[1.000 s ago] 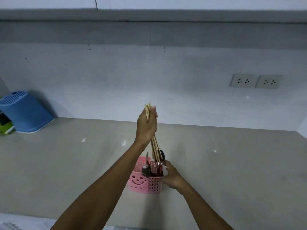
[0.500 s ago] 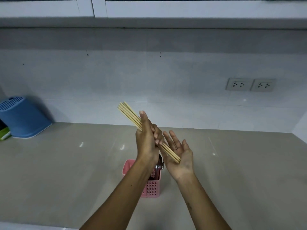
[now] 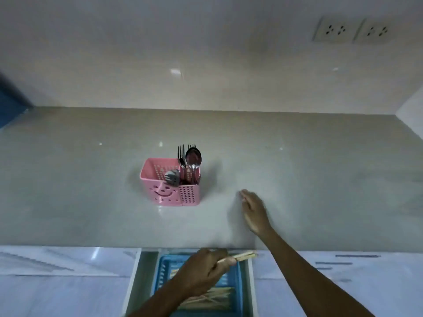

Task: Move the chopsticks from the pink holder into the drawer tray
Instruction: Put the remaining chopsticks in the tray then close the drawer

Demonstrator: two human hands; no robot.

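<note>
My left hand [image 3: 203, 268] grips a bundle of pale wooden chopsticks [image 3: 243, 256] and holds it level over the blue tray [image 3: 160, 271] in the open drawer [image 3: 135, 277]; the tips stick out to the right. More chopsticks [image 3: 215, 298] lie in the tray below my wrist. My right hand [image 3: 254, 210] rests flat on the counter, fingers extended, holding nothing. The pink holder [image 3: 169, 191] with a smiley face stands on the counter to the left of that hand and holds forks and spoons [image 3: 191, 161].
The grey countertop [image 3: 320, 179] runs to a tiled wall with two sockets [image 3: 350, 30]. A blue object [image 3: 10, 104] sits at the far left edge. White cabinet fronts [image 3: 64, 282] flank the drawer.
The view has tilted down. My left hand carried the chopsticks from above the holder down over the drawer tray. My right hand left the bundle and dropped onto the counter.
</note>
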